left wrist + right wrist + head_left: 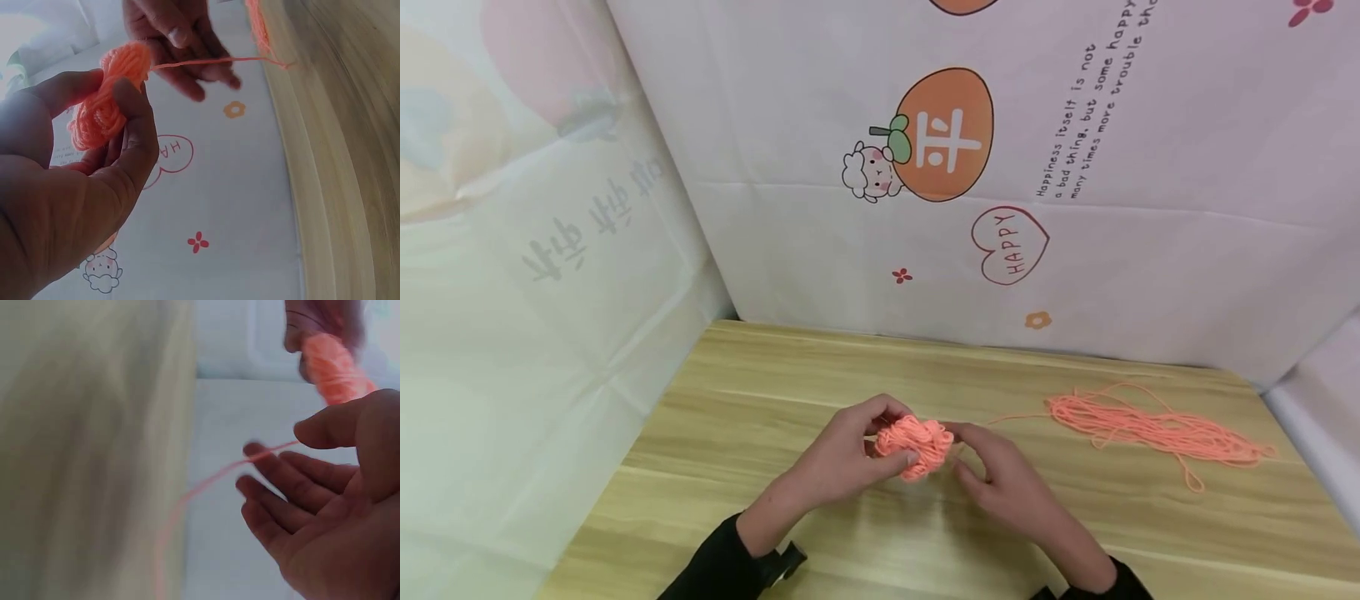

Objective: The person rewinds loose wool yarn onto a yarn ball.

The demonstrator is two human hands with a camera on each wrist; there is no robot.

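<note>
My left hand (842, 461) holds a small wound bundle of coral-orange yarn (925, 440) above the table, thumb on the near side. In the left wrist view, the fingers and thumb close around the bundle's middle (100, 106). Just right of it is my right hand (1011, 487), its fingers loosely extended and the thumb apart from them. A single yarn strand (215, 477) leaves the bundle and runs across the right hand's fingers. In the head view this strand continues toward a loose heap of the same yarn (1150, 429).
The loose heap lies stretched out on the right part of the wood-grain table (737, 417). A white printed cloth (820, 258) hangs along the table's back edge, and another pale cloth (512, 375) hangs on the left.
</note>
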